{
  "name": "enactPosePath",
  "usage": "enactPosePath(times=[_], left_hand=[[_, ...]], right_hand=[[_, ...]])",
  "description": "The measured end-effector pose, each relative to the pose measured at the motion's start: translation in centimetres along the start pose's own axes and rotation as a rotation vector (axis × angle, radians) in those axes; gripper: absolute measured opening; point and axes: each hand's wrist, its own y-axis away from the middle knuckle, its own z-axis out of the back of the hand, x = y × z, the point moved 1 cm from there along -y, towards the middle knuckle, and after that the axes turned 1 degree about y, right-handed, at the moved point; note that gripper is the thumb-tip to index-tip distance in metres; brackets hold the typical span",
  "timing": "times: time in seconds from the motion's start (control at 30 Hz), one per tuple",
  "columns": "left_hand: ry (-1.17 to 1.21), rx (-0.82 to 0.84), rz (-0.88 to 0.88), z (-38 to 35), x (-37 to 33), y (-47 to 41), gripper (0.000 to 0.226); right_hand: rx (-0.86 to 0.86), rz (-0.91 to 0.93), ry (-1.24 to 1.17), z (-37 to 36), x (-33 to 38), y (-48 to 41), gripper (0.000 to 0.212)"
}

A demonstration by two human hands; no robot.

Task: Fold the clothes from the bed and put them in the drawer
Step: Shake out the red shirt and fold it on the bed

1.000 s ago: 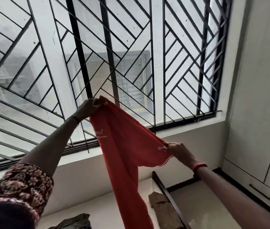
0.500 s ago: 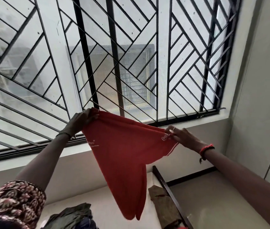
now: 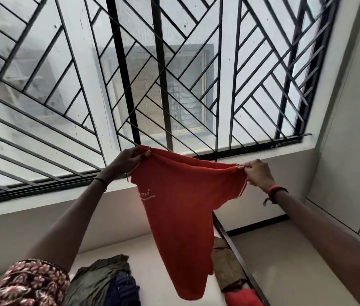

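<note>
Behind our raised arms a wide window with a black diagonal grille (image 3: 163, 85) fills most of the head view, with a pale wall under its sill and cupboard panels (image 3: 351, 151) down the right side.

We hold the red shirt (image 3: 181, 217) up in the air in front of the sill, stretched between both hands. Our left hand (image 3: 128, 161) has its fingers curled round one end of the top edge. Our right hand (image 3: 257, 174), a red thread band (image 3: 274, 192) at its wrist, pinches the other end. The rest of the shirt hangs down in a narrowing drape with small white lettering on it.

That drape blocks our sight of part of the bed (image 3: 152, 250) below. On the bed, to the left, lies a heap of olive and navy clothes (image 3: 104, 281). To the right, a brown cloth (image 3: 227, 268) and another red piece (image 3: 243, 297) lie against the dark bed rail (image 3: 236, 255). Our floral sleeve (image 3: 31, 283) covers the lower left corner.
</note>
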Motion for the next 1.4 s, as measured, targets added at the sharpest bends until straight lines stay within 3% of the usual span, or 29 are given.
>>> enactPosePath(times=[0.17, 0.3, 0.4, 0.5, 0.57, 0.73, 0.87, 1.0, 1.17, 1.27, 1.4], left_hand=[[0.164, 0.091, 0.045, 0.5, -0.8, 0.0, 0.011], [0.180, 0.060, 0.027, 1.4, -1.5, -0.1, 0.011], [0.142, 0.081, 0.005, 1.7, -1.6, 0.0, 0.015], [0.170, 0.094, 0.028, 1.7, -1.8, 0.2, 0.009], [0.199, 0.181, 0.089, 2.0, -2.5, 0.8, 0.014], [0.386, 0.604, 0.258, 2.8, -2.7, 2.1, 0.024], [0.482, 0.688, 0.328, 3.1, -0.8, 1.6, 0.058], [0.418, 0.603, 0.392, 3.2, 1.2, -0.3, 0.068], [0.150, 0.263, 0.423, 1.7, 5.0, -3.9, 0.041], [0.065, 0.028, 0.364, 0.8, 7.4, -6.1, 0.033], [-0.060, -0.160, 0.310, 1.0, 10.2, -9.0, 0.037]], right_hand=[[-0.066, -0.021, -0.132, -0.7, -0.3, 0.0, 0.025], [0.268, 0.062, -0.152, -0.8, 0.2, 0.3, 0.025], [0.128, -0.092, -0.427, -0.5, 0.0, -0.1, 0.025], [0.133, -0.205, -0.686, -1.0, 0.4, 0.1, 0.025], [0.127, -0.248, -0.779, -1.9, 0.3, 0.5, 0.026], [0.089, -0.321, -1.009, -3.1, 0.7, 1.3, 0.024], [0.159, -0.321, -1.074, -3.9, 1.7, 1.0, 0.028], [0.199, -0.433, -1.017, -6.5, 2.1, -1.0, 0.026], [0.252, -0.601, -1.023, -12.6, 2.4, -4.6, 0.028], [0.189, -0.659, -1.090, -15.7, 3.5, -7.1, 0.030], [0.051, -0.664, -1.204, -18.7, 4.8, -11.8, 0.026]])
